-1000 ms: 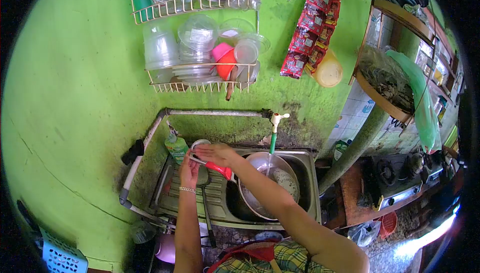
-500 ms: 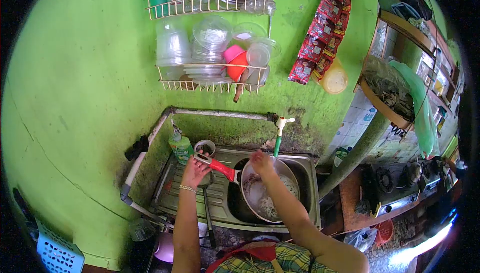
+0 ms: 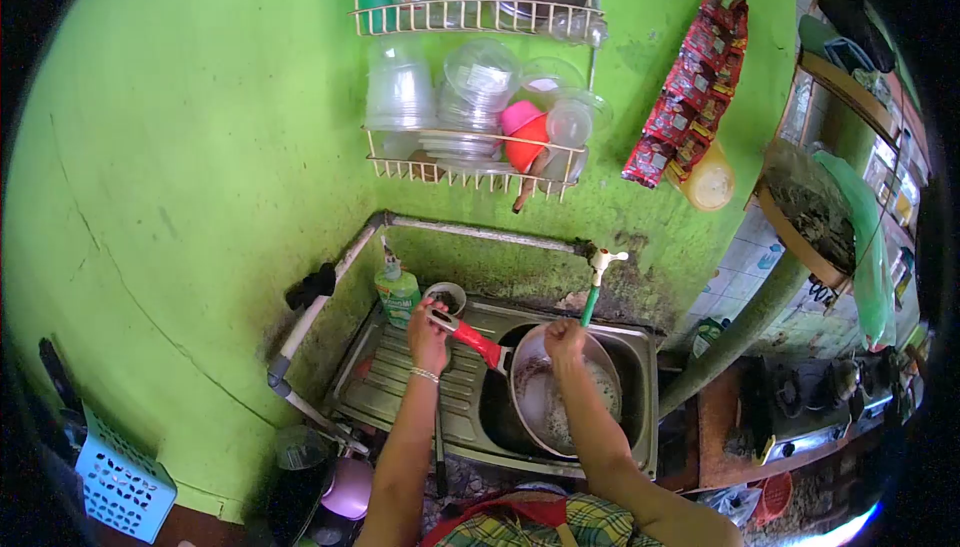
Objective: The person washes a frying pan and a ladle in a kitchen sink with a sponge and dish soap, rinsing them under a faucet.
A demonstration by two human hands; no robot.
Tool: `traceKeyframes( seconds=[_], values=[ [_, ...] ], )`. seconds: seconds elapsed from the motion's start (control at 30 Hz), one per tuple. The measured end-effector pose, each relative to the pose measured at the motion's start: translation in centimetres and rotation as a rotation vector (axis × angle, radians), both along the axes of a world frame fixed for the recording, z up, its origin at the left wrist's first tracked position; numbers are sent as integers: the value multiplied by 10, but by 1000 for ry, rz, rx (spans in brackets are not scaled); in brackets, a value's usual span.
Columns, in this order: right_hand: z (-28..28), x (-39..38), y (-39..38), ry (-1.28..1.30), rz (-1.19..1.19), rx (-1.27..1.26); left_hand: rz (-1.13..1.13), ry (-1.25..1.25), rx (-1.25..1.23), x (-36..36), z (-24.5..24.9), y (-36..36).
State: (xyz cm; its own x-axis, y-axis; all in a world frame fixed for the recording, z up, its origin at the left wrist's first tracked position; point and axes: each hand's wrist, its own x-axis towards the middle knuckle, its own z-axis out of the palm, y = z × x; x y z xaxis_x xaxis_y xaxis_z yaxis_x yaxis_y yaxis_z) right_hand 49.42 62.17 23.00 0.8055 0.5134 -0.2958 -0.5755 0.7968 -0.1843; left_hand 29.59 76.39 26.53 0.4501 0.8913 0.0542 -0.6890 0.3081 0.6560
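Observation:
A wide pan [image 3: 540, 397] with a red handle [image 3: 475, 340] sits in the sink basin [image 3: 495, 417], with white suds and cloudy water inside. My left hand [image 3: 429, 343] grips the end of that handle, over the ribbed drainboard. Above the far part of the pan is my right hand [image 3: 566, 341], its fingers curled in; whatever they may hold is hidden. The green hose [image 3: 590, 305] from the tap [image 3: 603, 263] hangs just behind this hand. Near my left hand stand a green soap bottle [image 3: 398, 297] and a small bowl [image 3: 445, 297] with dark contents.
A dark-handled utensil [image 3: 440, 452] lies on the drainboard, partly behind my left arm. Wire racks [image 3: 475, 172] with plastic tubs hang above. Red sachet strips [image 3: 690, 87] hang on the wall. To the right are a slanted pipe [image 3: 735, 342] and a gas stove [image 3: 800, 412].
The view has shifted, so the scene sits farther right. My left fingers, spread beside the handle before, now close around its end. My right hand stays over the pan, its fingers more curled.

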Motion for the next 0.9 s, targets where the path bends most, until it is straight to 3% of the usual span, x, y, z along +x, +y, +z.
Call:
traceKeyframes(
  seconds=[0.07, 0.1, 0.17, 0.2, 0.23, 0.3, 0.37, 0.43, 0.47, 0.53, 0.63, 0.67, 0.73, 0.77, 0.83, 0.9],
  values=[
    [32, -33, 21, -13, 261, 18, 168, 141, 166, 13, -3, -10],
    [35, -43, 36, -112, 419, 31, 181, 143, 166, 17, -6, -13],
    [53, -72, 59, -381, 697, -56, 312, 404, 363, 21, -10, -12],
    [69, -88, 62, -552, 808, -159, 621, 694, 650, 23, -12, -9],
    [84, -99, 66, -552, 820, -155, 632, 700, 646, 21, -5, -14],
    [104, -112, 73, -995, 893, -325, 582, 758, 565, 11, 16, -32],
    [109, -110, 68, -1043, 950, -324, 703, 837, 674, 4, 21, -31],
    [112, -108, 55, -1076, 975, -376, 361, 974, 435, -7, 32, -36],
    [99, -101, 51, -1079, 978, -379, 362, 971, 431, -5, 22, -32],
    [54, -77, 41, -839, 627, -388, 779, 797, 653, 7, -14, -16],
    [0, -33, 7, -360, 254, -367, 866, 646, 490, 15, -39, 1],
    [-22, -13, -3, -185, 161, -408, 862, 646, 490, 14, -38, 2],
    [-42, 3, -30, -114, 165, -1, 737, 492, 255, 11, -31, 4],
    [-44, 11, -31, -114, 160, 5, 733, 489, 262, 10, -26, 4],
    [-46, 22, -30, 168, -7, -79, 488, 299, 93, 6, -16, 1],
    [-34, 21, -27, 227, 0, -44, 433, 317, 86, 0, 4, -6]
  ],
)
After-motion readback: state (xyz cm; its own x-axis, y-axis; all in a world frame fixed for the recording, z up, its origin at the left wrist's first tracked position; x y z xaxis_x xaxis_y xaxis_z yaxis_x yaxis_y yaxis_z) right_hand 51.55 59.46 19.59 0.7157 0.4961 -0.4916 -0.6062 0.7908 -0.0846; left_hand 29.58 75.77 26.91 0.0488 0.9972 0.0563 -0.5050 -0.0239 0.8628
